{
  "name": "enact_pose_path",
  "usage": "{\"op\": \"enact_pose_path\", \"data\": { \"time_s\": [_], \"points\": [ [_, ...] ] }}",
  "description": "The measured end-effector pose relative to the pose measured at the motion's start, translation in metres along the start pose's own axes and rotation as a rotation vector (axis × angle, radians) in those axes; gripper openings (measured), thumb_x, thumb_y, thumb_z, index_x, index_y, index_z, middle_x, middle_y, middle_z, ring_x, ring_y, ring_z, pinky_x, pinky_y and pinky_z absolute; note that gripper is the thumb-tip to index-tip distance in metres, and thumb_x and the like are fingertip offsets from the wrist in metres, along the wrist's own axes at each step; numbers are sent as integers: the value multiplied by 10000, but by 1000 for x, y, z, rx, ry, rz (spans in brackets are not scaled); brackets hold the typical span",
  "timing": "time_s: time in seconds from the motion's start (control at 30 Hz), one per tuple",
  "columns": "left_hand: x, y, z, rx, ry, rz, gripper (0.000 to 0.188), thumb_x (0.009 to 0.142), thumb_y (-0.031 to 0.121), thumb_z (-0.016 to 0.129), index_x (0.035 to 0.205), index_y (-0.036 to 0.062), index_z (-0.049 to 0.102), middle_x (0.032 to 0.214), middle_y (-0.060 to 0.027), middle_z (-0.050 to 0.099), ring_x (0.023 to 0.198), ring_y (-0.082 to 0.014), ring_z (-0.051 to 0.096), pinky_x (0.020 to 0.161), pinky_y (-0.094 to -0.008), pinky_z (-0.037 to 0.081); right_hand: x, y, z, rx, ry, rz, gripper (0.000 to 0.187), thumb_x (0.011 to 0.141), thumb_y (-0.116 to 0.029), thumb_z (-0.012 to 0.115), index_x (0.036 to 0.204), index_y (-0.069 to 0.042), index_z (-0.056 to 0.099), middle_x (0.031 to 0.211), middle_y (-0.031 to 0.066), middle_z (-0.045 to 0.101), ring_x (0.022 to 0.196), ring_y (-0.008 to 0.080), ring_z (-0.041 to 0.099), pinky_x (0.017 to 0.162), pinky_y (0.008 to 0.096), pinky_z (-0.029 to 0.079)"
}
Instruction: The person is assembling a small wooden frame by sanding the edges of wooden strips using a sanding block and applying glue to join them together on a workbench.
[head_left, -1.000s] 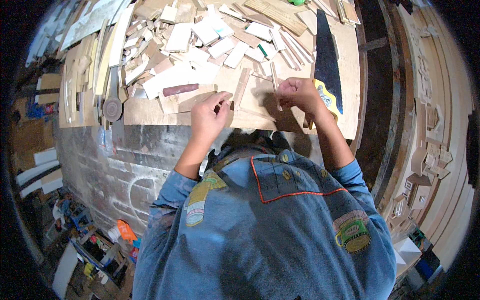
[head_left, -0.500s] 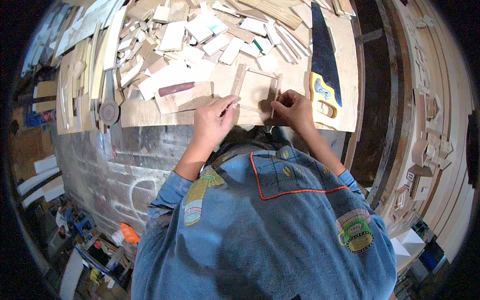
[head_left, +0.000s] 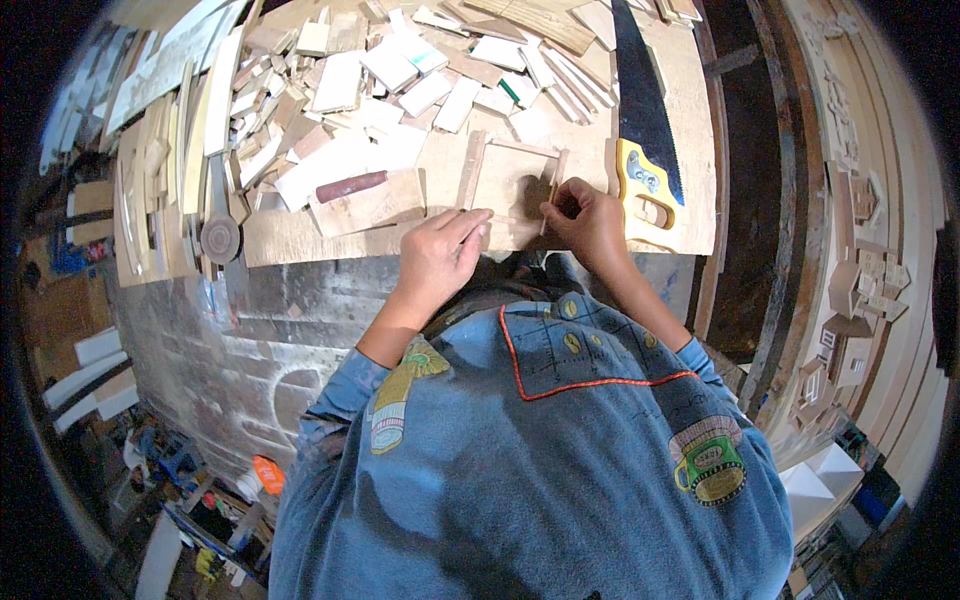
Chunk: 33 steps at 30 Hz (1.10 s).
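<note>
Head-worn fisheye view, downward onto hands (head_left: pixel 440 248) (head_left: pixel 590 226) and workbench (head_left: pixel 275 236).

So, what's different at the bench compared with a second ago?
The right hand has come nearer the person; the upper end of the thin wooden strip at its fingertips has swung right. The left hand has shifted right and slightly nearer the person, by the left strip's lower end. I can't see anything let go. The handsaw, dark red rod and offcuts stayed put.

Thin wooden strips (head_left: pixel 473 168), set frame-like, on tabletop (head_left: pixel 692 110)
</note>
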<state>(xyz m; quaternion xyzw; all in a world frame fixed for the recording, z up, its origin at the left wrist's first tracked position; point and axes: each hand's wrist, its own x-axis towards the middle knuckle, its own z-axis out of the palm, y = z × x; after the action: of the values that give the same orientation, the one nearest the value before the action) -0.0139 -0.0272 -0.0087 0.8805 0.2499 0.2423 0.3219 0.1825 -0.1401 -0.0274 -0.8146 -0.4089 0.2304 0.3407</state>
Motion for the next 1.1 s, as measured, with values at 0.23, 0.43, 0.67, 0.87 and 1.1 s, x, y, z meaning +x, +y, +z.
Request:
{"op": "enact_pose_path", "data": {
  "time_s": [0.23, 0.43, 0.67, 0.87, 1.1],
  "points": [
    [-4, -7, 1, 58, 48, -38, 157, 806, 70, 630, 946, 53, 700, 875, -116, 685, 763, -283, 667, 669, -344, 538, -3, 0, -4, -72, 67, -101, 155, 784, -140, 710, 784, -11, 625, 677, 136, 650, 595, 245, 651, 576, 337, 508],
    [-3, -13, 2, 67, 64, -41, 151, 806, 74, 638, 943, 53, 700, 878, -111, 682, 761, -278, 664, 671, -344, 536, -1, 2, 3, -27, 27, -167, 143, 779, -133, 707, 818, -15, 635, 711, 143, 657, 628, 269, 661, 599, 347, 519],
    [-3, -15, 2, 71, 86, -46, 145, 805, 70, 640, 937, 51, 698, 833, -106, 667, 723, -280, 649, 646, -353, 522, 1, -1, 5, -82, 8, -161, 163, 768, -161, 721, 837, -30, 654, 724, 152, 662, 653, 305, 668, 609, 366, 524],
    [-3, -17, 1, 70, 88, -43, 136, 804, 73, 642, 928, 50, 696, 824, -109, 661, 715, -283, 645, 641, -355, 519, 1, -5, 0, -36, -50, 48, 181, 809, -190, 718, 855, -28, 653, 714, 133, 674, 610, 185, 660, 570, 312, 506],
    [-5, -17, 0, 109, 57, -34, 143, 798, 87, 655, 932, 59, 699, 837, -108, 666, 734, -280, 649, 652, -355, 523, 5, 11, 1, 61, -32, 29, 224, 800, -157, 734, 930, -12, 622, 716, 108, 676, 625, 128, 636, 575, 275, 496]
  ]
}}
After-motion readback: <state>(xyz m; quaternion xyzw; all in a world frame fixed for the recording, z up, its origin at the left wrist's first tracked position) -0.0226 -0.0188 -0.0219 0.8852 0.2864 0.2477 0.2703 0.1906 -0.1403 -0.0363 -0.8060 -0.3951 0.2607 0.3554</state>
